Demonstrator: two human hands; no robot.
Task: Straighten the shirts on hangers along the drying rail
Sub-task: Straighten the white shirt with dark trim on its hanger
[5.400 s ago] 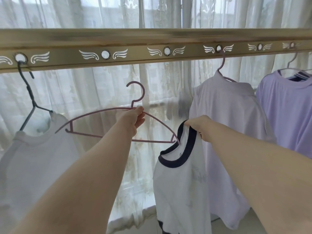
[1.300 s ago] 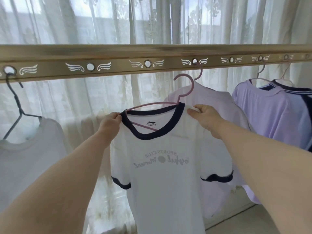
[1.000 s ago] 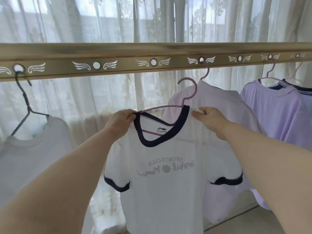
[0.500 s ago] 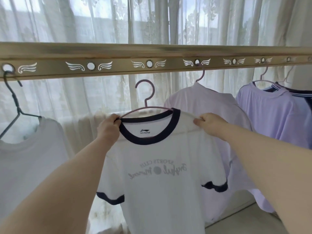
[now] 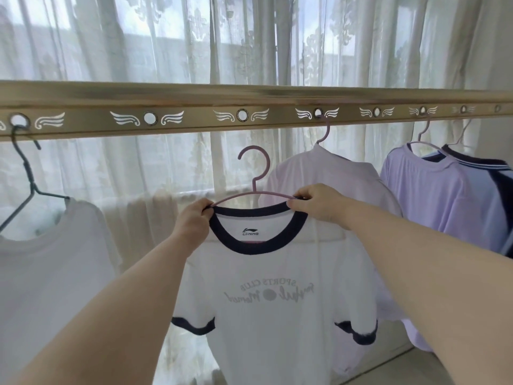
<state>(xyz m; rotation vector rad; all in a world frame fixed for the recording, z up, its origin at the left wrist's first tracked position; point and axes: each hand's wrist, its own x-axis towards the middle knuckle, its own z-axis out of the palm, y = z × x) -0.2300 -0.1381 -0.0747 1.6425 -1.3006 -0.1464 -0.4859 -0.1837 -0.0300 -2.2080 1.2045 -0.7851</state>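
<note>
A white shirt with a navy collar (image 5: 272, 295) sits on a pink hanger (image 5: 256, 173), held up below the gold drying rail (image 5: 194, 104). The hanger's hook hangs free under the rail, in none of its holes. My left hand (image 5: 194, 220) pinches the left side of the collar and hanger arm. My right hand (image 5: 319, 202) pinches the right side of the collar at the hanger. The shirt faces me with mirrored grey lettering showing through.
A white shirt on a dark hanger (image 5: 50, 259) hangs at the left. A pale pink shirt (image 5: 338, 179), a lilac shirt (image 5: 433, 195) and a blue-and-navy shirt (image 5: 488, 190) hang at the right. Two rail holes (image 5: 150, 118) above stand free. Lace curtains fill the background.
The shirt went onto the pink hanger and was squared up. In the last half second both hands slid inward to the collar, and the hanger stays level below the rail.
</note>
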